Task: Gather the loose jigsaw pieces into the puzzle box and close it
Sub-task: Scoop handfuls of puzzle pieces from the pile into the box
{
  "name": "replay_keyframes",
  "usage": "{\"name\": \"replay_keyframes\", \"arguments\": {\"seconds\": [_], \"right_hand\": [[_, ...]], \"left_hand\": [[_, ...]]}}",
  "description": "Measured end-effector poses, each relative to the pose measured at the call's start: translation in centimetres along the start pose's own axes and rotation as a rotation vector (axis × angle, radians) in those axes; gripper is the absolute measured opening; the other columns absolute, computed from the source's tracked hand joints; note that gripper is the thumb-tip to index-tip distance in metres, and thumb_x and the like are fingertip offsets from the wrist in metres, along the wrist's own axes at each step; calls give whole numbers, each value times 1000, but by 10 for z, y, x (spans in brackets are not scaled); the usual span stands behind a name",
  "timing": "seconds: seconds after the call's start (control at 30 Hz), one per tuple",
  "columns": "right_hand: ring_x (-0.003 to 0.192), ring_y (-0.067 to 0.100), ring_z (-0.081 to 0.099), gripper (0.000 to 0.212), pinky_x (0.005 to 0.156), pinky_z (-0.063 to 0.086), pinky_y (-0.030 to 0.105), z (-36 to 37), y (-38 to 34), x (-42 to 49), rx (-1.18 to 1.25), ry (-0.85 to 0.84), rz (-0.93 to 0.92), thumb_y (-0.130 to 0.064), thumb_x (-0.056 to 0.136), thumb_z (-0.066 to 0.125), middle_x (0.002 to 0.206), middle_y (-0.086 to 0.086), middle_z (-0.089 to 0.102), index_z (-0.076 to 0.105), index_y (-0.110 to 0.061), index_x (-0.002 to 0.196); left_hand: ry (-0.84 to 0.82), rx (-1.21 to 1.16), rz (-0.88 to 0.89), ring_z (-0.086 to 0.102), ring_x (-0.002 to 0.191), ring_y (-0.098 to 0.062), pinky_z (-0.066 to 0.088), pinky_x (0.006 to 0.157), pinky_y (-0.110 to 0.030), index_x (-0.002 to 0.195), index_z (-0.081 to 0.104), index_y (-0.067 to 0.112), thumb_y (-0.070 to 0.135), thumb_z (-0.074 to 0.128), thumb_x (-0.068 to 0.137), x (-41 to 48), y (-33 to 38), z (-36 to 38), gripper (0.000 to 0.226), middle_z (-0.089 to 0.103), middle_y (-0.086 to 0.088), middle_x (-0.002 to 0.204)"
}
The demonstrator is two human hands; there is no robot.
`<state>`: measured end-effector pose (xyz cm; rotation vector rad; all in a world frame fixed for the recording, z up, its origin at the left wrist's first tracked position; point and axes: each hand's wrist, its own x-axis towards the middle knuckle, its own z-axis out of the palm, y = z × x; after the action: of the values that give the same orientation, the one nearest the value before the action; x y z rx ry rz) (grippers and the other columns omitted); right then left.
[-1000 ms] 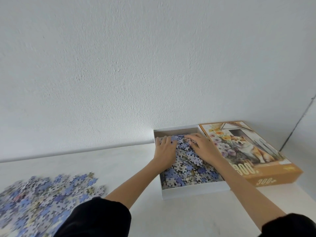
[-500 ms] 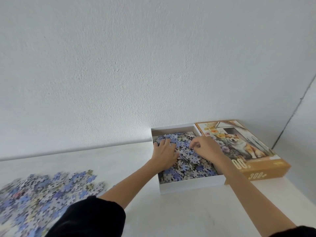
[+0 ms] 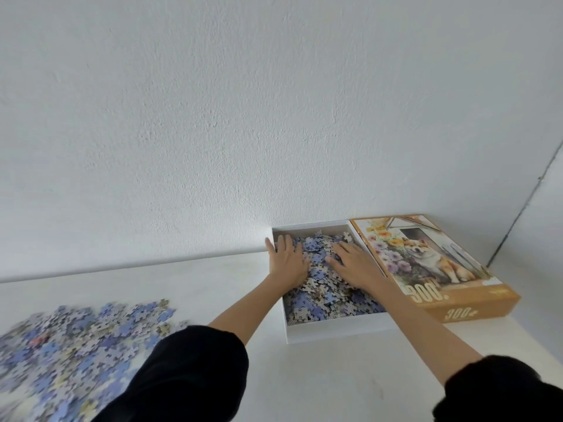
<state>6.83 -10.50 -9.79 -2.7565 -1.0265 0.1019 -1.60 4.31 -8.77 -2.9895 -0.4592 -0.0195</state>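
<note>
I am watching the person lean over the white table with both arms stretching toward the puzzle box, an open white tray sitting against the wall. The left hand is lying flat on the heap of pieces inside the tray, fingers straight and spread, gripping nothing, its thumb reaching over the tray's left side. The right hand is pressing down just beside it, likewise flat and holding nothing. The lid, printed with a dog and flowers, is lying face up, touching the tray's right side. Well apart, at the table's near left, a broad scatter of loose pieces is lying outside the box. Black sleeves are covering both upper arms.
</note>
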Motion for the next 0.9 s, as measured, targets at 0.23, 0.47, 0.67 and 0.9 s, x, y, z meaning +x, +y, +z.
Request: {"name": "replay_keyframes", "arguments": {"seconds": [0.23, 0.47, 0.67, 0.9], "right_hand": [[136, 22, 25, 45, 111, 18, 41, 2, -7, 8, -35, 48, -59, -42, 98, 26, 149, 1, 27, 31, -29, 140], [141, 25, 7, 59, 114, 10, 42, -3, -3, -9, 71, -63, -20, -55, 91, 15, 154, 4, 8, 21, -30, 144], [142, 21, -7, 53, 114, -2, 39, -6, 0, -38, -62, -164, -66, -38, 99, 24, 155, 2, -8, 2, -28, 146], [137, 17, 23, 45, 107, 21, 32, -27, -22, -55, 299, 178, -129, -28, 94, 47, 147, 0, 29, 36, -24, 138]], "left_hand": [[-28, -106, 174, 25, 137, -30, 17, 111, -48, 145, 24, 21, 41, 21, 100, 0, 1, -2, 50, 30, -14, 148], [-375, -242, 182, -12, 143, -29, -10, 112, -51, 149, 1, 19, 64, 28, 90, -7, 3, -21, 79, -10, -12, 156], [-306, -58, 340, -1, 144, -27, 1, 115, -46, 149, 1, 11, 62, 31, 90, -24, -6, -16, 83, -2, -13, 156], [-17, -527, 397, 40, 127, -22, 33, 104, -34, 139, 36, 14, 36, 47, 95, -58, -38, -31, 50, 40, -8, 141]]}}
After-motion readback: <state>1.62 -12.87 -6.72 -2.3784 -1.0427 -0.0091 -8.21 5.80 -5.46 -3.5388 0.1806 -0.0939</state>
